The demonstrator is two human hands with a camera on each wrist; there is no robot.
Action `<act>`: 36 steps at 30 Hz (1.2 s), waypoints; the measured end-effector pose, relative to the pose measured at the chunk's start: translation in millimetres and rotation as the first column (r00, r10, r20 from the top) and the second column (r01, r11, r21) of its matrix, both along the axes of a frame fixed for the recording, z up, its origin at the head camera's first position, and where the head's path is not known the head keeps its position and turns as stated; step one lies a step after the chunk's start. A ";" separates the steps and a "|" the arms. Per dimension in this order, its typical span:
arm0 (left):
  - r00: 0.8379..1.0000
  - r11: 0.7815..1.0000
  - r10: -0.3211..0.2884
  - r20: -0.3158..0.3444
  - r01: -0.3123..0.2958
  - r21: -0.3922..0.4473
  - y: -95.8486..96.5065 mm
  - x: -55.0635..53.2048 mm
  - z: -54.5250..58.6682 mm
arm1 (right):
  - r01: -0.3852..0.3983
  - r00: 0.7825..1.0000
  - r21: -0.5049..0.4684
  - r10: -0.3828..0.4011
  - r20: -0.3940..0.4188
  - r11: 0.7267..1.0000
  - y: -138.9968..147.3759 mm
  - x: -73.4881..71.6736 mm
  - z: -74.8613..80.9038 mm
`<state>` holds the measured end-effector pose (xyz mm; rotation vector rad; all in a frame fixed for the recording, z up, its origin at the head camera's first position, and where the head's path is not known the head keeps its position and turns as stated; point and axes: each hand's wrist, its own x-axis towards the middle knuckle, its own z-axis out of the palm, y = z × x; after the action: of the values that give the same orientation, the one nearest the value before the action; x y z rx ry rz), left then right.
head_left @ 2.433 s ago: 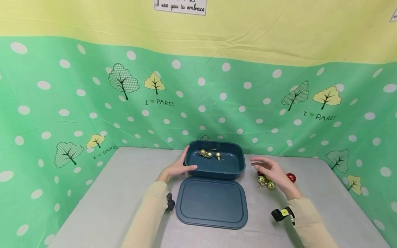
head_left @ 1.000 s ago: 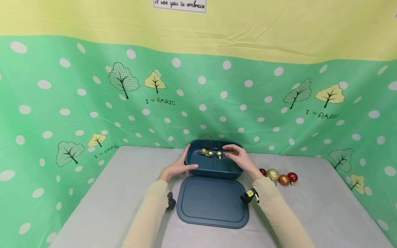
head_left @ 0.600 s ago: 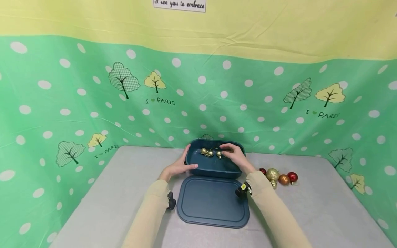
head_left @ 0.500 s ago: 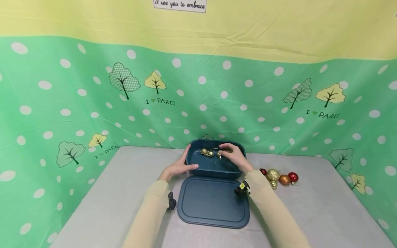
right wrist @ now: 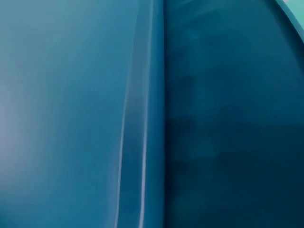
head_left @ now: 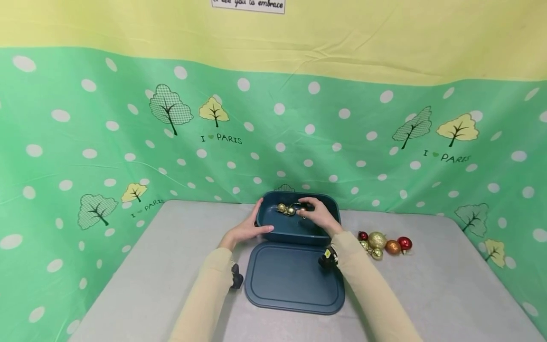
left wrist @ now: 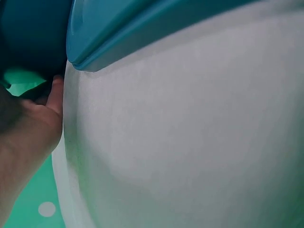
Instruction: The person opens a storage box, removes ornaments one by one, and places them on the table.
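Note:
On the table stands a dark blue box (head_left: 295, 236) without its lid. My left hand (head_left: 245, 229) grips its front left corner, thumb along the front wall and fingers at the left side. Inside the box lie small gold Christmas balls (head_left: 291, 211) in a cluster. My right hand (head_left: 318, 214) reaches into the box from the right, fingers bent and thumb apart from them. Its thumb overlaps another small gold ball near the middle and partly hides it. In the right wrist view the dark box interior (right wrist: 228, 109) shows, with no fingers visible.
The blue lid (head_left: 295, 280) lies flat in front of the box, under the right wrist camera. Right of the box sits a pile of balls: a large gold glitter ball (head_left: 377, 240), an orange ball (head_left: 393, 247), red balls (head_left: 404, 243) and small gold ones. A polka-dot curtain (head_left: 239, 175) hangs behind the table.
My right hand has moved left from over the ball pile into the box, then farther left over the single gold ball. My left hand keeps its place on the box.

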<state>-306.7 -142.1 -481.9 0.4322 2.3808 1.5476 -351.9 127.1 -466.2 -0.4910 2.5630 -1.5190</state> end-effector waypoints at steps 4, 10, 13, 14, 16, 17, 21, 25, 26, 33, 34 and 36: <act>1.000 1.000 -0.007 -0.005 0.007 0.000 -0.7 -0.9 0.2 | -0.024 1.000 0.047 0.024 0.003 0.999 -1.2 0.3 -0.7; 1.000 1.000 -0.008 -0.024 0.008 -0.002 -1.3 0.0 0.2 | -0.086 0.996 0.100 0.084 0.027 0.991 -3.0 0.0 -3.1; 1.000 1.000 -0.007 -0.028 0.007 -0.004 -1.2 1.0 0.4 | -0.111 0.994 0.120 0.109 0.024 0.986 -3.3 -0.7 -5.3; 1.000 1.000 -0.006 -0.028 0.006 -0.004 -0.9 1.4 0.7 | -0.118 0.993 0.121 0.116 0.023 0.986 -3.4 -0.8 -6.0; 0.999 1.000 -0.009 -0.030 0.009 -0.003 -0.6 1.7 1.1 | -0.126 0.992 0.113 0.124 0.024 0.986 -3.1 -0.2 -6.2; 1.000 1.000 -0.009 -0.029 0.009 -0.003 -0.4 1.6 1.2 | -0.128 0.992 0.107 0.126 0.018 0.986 -2.8 -0.1 -6.1; 1.000 1.000 -0.010 -0.023 0.010 0.001 0.3 0.8 1.4 | -0.123 0.992 0.073 0.124 -0.014 0.990 -1.9 1.9 -3.3; 1.000 1.000 -0.011 -0.017 0.011 -0.005 0.4 0.9 1.3 | -0.094 0.995 0.035 0.094 -0.008 0.995 -1.2 3.8 -0.8; 1.000 1.000 -0.011 -0.017 0.011 -0.007 0.3 1.1 1.3 | -0.088 0.996 0.027 0.088 -0.001 0.996 -1.2 4.2 -0.4; 1.000 1.000 -0.005 -0.023 0.005 -0.004 -0.4 2.1 2.0 | -0.082 0.996 -0.009 0.082 -0.036 0.997 -1.8 5.7 -0.1; 1.000 1.000 -0.006 -0.025 0.006 -0.005 -0.5 2.1 2.1 | -0.083 0.996 -0.015 0.082 -0.046 0.996 -2.0 6.4 0.4; 1.000 1.000 -0.008 -0.025 0.008 -0.001 -0.6 1.7 1.7 | -0.093 0.993 -0.040 0.090 -0.070 0.995 -1.9 8.8 2.3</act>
<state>-305.1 -142.7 -480.2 0.4628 2.3953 1.5466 -343.1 125.3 -463.9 -0.6671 2.5239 -1.5559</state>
